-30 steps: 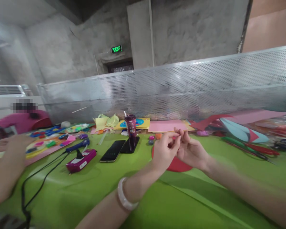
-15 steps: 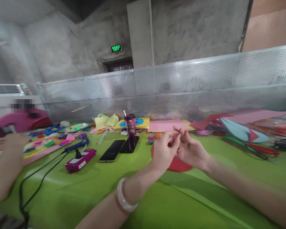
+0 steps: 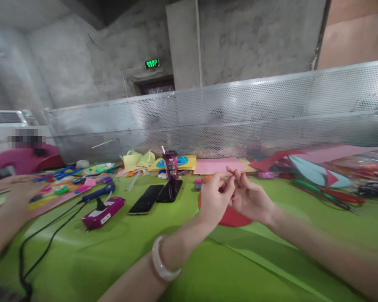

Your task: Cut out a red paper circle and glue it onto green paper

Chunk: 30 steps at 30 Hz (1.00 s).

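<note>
- A small fleck of red [image 3: 234,196] shows at the meeting fingers (I can't make out what it is); anything tiny pinched there could slip out, the contact being only at the tips, and might vanish against the red paper [image 3: 234,219] lying beneath.
- The left hand [image 3: 213,197] is curled, thumb and forefinger nearly together; whether it grips something I can't tell.
- The right hand [image 3: 251,199] is loosely open, fingers against the left's, nothing plainly held.
- Beyond, on the green tabletop [image 3: 113,251], a cup [image 3: 170,165] stands by two phones [image 3: 146,199]; a careless nudge could spill it over them.
</note>
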Motion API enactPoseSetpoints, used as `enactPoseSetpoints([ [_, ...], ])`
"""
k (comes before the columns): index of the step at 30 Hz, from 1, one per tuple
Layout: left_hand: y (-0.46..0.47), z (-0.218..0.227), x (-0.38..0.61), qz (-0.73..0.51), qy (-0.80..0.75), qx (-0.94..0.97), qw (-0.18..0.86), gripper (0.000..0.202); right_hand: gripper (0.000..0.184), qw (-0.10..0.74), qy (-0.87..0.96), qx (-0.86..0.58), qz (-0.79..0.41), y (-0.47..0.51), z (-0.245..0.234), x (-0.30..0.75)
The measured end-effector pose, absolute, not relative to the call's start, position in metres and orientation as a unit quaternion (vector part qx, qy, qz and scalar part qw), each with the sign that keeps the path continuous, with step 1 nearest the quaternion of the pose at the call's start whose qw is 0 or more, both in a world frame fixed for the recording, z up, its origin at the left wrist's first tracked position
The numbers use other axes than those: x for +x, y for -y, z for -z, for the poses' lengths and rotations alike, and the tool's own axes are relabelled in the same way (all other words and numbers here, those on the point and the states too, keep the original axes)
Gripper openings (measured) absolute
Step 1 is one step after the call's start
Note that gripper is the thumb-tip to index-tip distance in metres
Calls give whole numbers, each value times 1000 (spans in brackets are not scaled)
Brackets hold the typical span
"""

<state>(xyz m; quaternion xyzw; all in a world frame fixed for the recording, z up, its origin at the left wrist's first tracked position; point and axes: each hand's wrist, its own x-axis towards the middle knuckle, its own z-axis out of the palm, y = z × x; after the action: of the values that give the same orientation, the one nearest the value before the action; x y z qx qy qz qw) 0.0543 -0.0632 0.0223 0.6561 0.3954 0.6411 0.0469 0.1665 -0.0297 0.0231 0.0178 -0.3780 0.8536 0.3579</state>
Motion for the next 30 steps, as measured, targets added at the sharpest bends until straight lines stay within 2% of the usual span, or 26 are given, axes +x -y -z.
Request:
enactPoseSetpoints([
  [7, 62, -22, 53, -635, -396, 662, 38, 13, 27, 352, 363, 37, -862, 30, -22, 165],
  [16, 65, -26, 53, -645, -377, 664, 36, 8, 19, 380, 364, -8, -850, 32, -26, 164],
  [30, 61, -23, 51, -643, -363, 674, 18, 4, 20, 380, 375, 7, -845, 35, -27, 164],
])
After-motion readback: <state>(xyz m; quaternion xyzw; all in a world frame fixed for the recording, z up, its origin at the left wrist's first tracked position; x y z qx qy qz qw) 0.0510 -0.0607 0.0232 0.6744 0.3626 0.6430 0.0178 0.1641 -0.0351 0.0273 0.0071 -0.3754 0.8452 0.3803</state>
